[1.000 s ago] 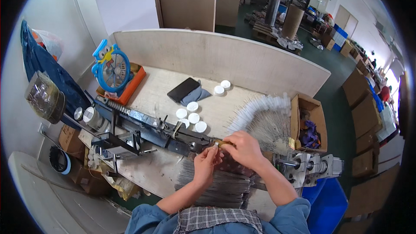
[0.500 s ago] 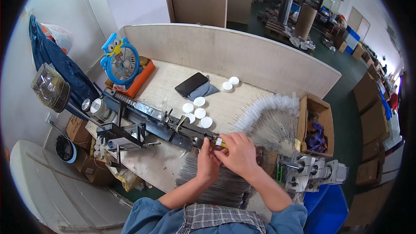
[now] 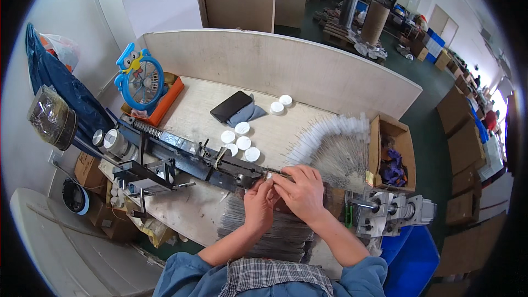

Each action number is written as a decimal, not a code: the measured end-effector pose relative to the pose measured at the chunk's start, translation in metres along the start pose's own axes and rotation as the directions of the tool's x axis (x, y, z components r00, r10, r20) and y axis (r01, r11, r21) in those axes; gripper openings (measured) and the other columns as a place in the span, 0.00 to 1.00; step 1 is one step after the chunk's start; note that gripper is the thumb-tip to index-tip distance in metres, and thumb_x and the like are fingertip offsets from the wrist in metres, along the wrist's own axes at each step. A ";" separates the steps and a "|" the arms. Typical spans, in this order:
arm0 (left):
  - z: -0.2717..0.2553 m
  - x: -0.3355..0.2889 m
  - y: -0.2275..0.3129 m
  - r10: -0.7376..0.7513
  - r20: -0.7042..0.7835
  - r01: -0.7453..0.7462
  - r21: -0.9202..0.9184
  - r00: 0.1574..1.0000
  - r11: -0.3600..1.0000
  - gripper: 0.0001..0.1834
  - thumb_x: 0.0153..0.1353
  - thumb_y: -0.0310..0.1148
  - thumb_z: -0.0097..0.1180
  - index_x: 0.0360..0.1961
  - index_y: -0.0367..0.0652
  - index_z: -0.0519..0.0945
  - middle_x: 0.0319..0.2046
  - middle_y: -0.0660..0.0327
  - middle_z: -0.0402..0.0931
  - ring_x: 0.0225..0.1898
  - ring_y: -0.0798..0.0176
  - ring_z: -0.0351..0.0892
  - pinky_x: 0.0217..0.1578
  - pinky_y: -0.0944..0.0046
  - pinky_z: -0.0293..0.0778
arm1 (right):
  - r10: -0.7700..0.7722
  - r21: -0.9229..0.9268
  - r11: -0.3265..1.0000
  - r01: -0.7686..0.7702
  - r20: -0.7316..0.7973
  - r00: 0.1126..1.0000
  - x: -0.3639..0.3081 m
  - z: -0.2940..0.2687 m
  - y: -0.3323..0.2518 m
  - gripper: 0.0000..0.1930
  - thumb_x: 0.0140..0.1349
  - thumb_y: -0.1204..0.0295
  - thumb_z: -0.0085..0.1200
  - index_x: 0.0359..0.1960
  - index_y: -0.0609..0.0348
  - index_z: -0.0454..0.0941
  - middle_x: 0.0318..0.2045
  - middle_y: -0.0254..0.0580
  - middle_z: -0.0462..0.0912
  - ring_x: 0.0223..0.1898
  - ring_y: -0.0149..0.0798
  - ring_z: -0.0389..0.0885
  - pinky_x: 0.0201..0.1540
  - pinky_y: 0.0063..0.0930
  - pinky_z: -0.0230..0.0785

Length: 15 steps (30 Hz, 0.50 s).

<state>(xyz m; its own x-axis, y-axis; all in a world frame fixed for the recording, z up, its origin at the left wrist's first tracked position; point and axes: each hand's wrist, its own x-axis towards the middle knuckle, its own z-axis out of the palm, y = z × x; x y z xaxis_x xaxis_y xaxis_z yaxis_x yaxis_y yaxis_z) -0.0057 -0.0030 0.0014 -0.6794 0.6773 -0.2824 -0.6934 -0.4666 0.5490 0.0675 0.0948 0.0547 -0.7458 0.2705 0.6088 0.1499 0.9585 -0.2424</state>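
Note:
Both hands meet at the right end of a long dark metal bench fixture [image 3: 192, 162]. My left hand [image 3: 259, 203] has its thumb and fingers pinched together below that end. Close against it, my right hand [image 3: 302, 193] has its fingers bent and closed in a pinch. A small white piece [image 3: 269, 175] shows at the fingertips between the hands; its kind is too small to tell, and the fingers partly cover it. Under my wrists lies a thick stack of thin grey wire-like rods [image 3: 258, 231].
Beyond my right hand, thin stems with whitish ends [image 3: 324, 137] fan out beside a cardboard box [image 3: 375, 148]. White round lids [image 3: 243, 143], a black phone [image 3: 231, 106] and a blue fan [image 3: 141, 82] sit farther back. A metal motor-like unit [image 3: 390, 214] stands at right.
The yellow-and-white piece seen at my right fingers no longer shows; a small white piece is visible between the hands. My hands remain together at the fixture's end. The whole view has shifted slightly.

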 end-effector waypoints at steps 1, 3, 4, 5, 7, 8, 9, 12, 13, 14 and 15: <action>0.000 0.001 0.000 -0.006 -0.003 0.006 -0.005 1.000 1.000 0.04 0.63 0.27 0.52 0.37 0.39 0.74 0.34 0.63 0.76 0.34 0.70 0.78 0.36 0.70 0.74 | 0.002 -0.005 1.000 -0.002 0.002 1.000 -0.001 -0.001 0.001 0.13 0.43 0.67 0.65 0.35 0.45 0.84 0.35 0.28 0.79 0.41 0.37 0.76 0.44 0.34 0.64; -0.002 0.001 -0.002 -0.009 -0.022 0.009 -0.019 1.000 1.000 0.03 0.63 0.25 0.52 0.36 0.38 0.74 0.33 0.63 0.76 0.33 0.70 0.77 0.35 0.70 0.74 | -0.007 -0.007 1.000 0.007 -0.002 1.000 -0.004 -0.002 0.004 0.13 0.44 0.67 0.64 0.35 0.45 0.84 0.36 0.28 0.79 0.41 0.37 0.76 0.44 0.34 0.64; -0.002 0.003 -0.002 -0.005 -0.005 0.005 0.001 1.000 1.000 0.04 0.62 0.26 0.53 0.37 0.38 0.75 0.35 0.62 0.77 0.35 0.70 0.78 0.38 0.69 0.75 | -0.010 -0.003 1.000 0.010 0.009 1.000 -0.004 -0.004 0.006 0.13 0.44 0.67 0.64 0.35 0.45 0.84 0.36 0.28 0.79 0.41 0.37 0.76 0.44 0.34 0.64; -0.003 0.001 -0.003 -0.001 0.003 0.001 0.018 1.000 1.000 0.05 0.62 0.27 0.54 0.38 0.38 0.75 0.37 0.61 0.77 0.37 0.70 0.78 0.40 0.68 0.75 | -0.003 -0.011 1.000 0.004 0.028 1.000 -0.006 -0.007 0.006 0.13 0.45 0.67 0.64 0.36 0.45 0.84 0.36 0.28 0.78 0.41 0.36 0.75 0.44 0.34 0.64; -0.004 0.000 0.000 0.000 -0.013 0.000 0.040 1.000 0.999 0.05 0.62 0.26 0.54 0.38 0.38 0.75 0.37 0.62 0.77 0.37 0.69 0.78 0.41 0.67 0.76 | 0.000 -0.023 1.000 0.001 0.041 0.999 -0.007 -0.011 0.008 0.14 0.46 0.67 0.63 0.38 0.44 0.83 0.36 0.29 0.78 0.41 0.36 0.75 0.44 0.34 0.64; -0.001 0.003 0.000 0.002 -0.002 -0.002 0.069 1.000 0.998 0.06 0.62 0.26 0.54 0.39 0.38 0.76 0.37 0.62 0.77 0.38 0.69 0.78 0.41 0.67 0.76 | -0.007 -0.022 1.000 0.008 0.055 0.998 -0.009 -0.011 0.010 0.14 0.46 0.67 0.63 0.38 0.44 0.83 0.36 0.29 0.78 0.41 0.36 0.75 0.44 0.34 0.64; 0.007 0.001 0.004 -0.003 -0.023 0.005 0.091 1.000 0.996 0.07 0.61 0.26 0.54 0.40 0.38 0.76 0.38 0.62 0.78 0.38 0.69 0.78 0.41 0.67 0.76 | -0.005 -0.022 1.000 0.006 0.040 0.999 -0.011 -0.010 0.012 0.14 0.46 0.67 0.64 0.38 0.44 0.83 0.36 0.29 0.79 0.41 0.36 0.75 0.44 0.34 0.64; 0.005 0.001 0.002 0.004 -0.029 -0.002 0.080 1.000 0.997 0.06 0.62 0.26 0.54 0.40 0.38 0.76 0.37 0.62 0.78 0.38 0.69 0.78 0.40 0.69 0.75 | 0.003 -0.002 1.000 -0.003 0.026 1.000 -0.012 -0.009 0.011 0.14 0.46 0.68 0.65 0.38 0.47 0.84 0.36 0.30 0.79 0.40 0.37 0.76 0.43 0.34 0.65; 0.004 0.003 0.001 0.008 -0.027 -0.006 0.073 1.000 0.997 0.06 0.62 0.26 0.54 0.40 0.38 0.76 0.37 0.62 0.78 0.38 0.69 0.78 0.40 0.69 0.75 | 0.018 0.020 1.000 -0.018 0.024 1.000 -0.010 -0.008 0.010 0.14 0.45 0.68 0.65 0.37 0.49 0.84 0.36 0.31 0.80 0.40 0.38 0.76 0.42 0.34 0.65; 0.000 0.003 0.000 0.015 -0.014 -0.014 0.058 1.000 0.998 0.05 0.62 0.26 0.54 0.38 0.38 0.75 0.36 0.61 0.77 0.37 0.68 0.79 0.40 0.68 0.76 | 0.012 0.021 1.000 -0.013 0.024 1.000 -0.009 -0.008 0.007 0.14 0.45 0.68 0.65 0.37 0.49 0.84 0.36 0.31 0.80 0.40 0.38 0.76 0.42 0.34 0.65; -0.002 0.003 -0.001 0.022 0.000 -0.022 0.043 1.000 0.999 0.03 0.62 0.25 0.53 0.36 0.38 0.74 0.36 0.60 0.77 0.37 0.68 0.79 0.39 0.68 0.76 | 0.018 0.026 0.999 -0.019 0.019 1.000 -0.007 -0.007 0.004 0.15 0.45 0.68 0.65 0.37 0.49 0.84 0.36 0.31 0.80 0.40 0.38 0.76 0.42 0.33 0.65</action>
<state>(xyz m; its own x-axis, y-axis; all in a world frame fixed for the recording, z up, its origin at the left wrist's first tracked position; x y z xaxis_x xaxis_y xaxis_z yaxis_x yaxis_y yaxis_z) -0.0076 -0.0017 -0.0013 -0.6942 0.6670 -0.2705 -0.6676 -0.4560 0.5886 0.0779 0.0971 0.0551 -0.7552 0.2863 0.5896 0.1471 0.9507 -0.2732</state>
